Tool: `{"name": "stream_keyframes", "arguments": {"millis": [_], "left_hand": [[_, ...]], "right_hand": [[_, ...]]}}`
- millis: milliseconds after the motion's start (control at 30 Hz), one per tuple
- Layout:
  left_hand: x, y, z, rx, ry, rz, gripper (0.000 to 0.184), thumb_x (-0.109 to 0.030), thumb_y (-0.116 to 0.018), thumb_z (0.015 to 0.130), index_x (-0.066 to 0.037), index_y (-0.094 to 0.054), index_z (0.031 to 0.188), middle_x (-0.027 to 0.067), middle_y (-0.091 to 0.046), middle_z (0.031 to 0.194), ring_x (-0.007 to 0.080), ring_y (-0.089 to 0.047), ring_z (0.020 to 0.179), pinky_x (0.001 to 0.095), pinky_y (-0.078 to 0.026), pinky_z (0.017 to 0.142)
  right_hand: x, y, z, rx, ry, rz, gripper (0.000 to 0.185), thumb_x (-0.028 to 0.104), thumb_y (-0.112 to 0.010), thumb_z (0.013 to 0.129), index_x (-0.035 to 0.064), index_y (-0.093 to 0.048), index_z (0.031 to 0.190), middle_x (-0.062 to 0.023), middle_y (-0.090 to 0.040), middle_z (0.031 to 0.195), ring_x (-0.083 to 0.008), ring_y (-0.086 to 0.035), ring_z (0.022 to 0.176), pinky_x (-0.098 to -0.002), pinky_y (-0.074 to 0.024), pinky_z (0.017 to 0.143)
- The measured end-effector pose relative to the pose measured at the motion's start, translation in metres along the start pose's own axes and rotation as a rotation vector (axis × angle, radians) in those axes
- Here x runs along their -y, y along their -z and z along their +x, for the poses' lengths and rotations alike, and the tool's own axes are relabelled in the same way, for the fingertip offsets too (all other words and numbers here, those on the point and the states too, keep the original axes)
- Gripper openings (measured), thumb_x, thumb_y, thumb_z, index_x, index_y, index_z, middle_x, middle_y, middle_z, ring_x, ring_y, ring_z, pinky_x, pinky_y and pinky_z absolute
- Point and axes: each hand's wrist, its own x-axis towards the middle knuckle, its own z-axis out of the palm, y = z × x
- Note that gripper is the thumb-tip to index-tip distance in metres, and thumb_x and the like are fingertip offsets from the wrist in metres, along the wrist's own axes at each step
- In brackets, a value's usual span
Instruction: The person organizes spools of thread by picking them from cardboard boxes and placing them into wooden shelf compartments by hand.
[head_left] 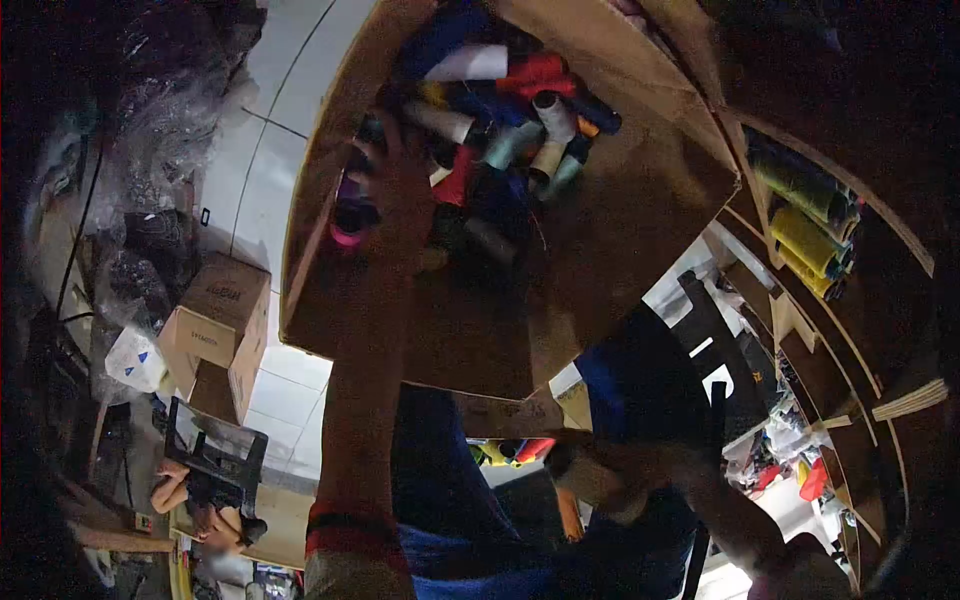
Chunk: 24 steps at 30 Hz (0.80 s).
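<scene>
A large open cardboard box (640,210) holds a heap of thread spools (500,150) in white, red, blue, pale green and other colours. My left hand (395,180) reaches into its left side, fingers spread over the spools, beside one with a pink rim (348,236). I see no spool gripped in it, though shadow hides part of the fingers. Below the box, near my lap, my right hand (640,490) is closed round a pale, dim thread spool (592,482). An orange spool-like thing (570,515) shows just under that hand.
Wooden shelves (810,340) curve along the right, with yellow spools (805,240) on them. A smaller carton (215,320) and a black chair (215,450) stand at left, where another person (215,520) sits. Plastic wrapping (160,150) lies upper left, beside white floor tiles (270,170).
</scene>
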Motion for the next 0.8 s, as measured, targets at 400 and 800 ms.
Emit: {"name": "stream_keyframes", "arguments": {"millis": [400, 800], "left_hand": [[-0.001, 0.011, -0.004, 0.012, 0.055, -0.005, 0.051, -0.033, -0.064, 0.076, -0.018, -0.051, 0.123, 0.0175, -0.025, 0.137, 0.0475, -0.037, 0.114, 0.0580, -0.047, 0.070], [0.098, 0.158, -0.148, 0.029, -0.029, -1.140, 0.092, -0.036, -0.084, 0.052, -0.009, -0.042, 0.129, 0.0200, -0.039, 0.133, 0.0371, -0.043, 0.119, 0.0463, -0.034, 0.102]], "right_hand": [[-0.013, 0.025, -0.119, -0.112, -0.096, 0.356, 0.118, 0.036, -0.082, 0.057, 0.0096, -0.006, 0.143, -0.0237, -0.038, 0.128, -0.0364, -0.046, 0.109, -0.0537, -0.0415, 0.088], [0.015, 0.019, -0.337, -0.213, 0.070, 0.712, 0.118, 0.039, -0.083, 0.054, 0.0115, -0.009, 0.143, -0.0240, -0.043, 0.123, -0.0374, -0.052, 0.100, -0.0568, -0.0465, 0.081]]}}
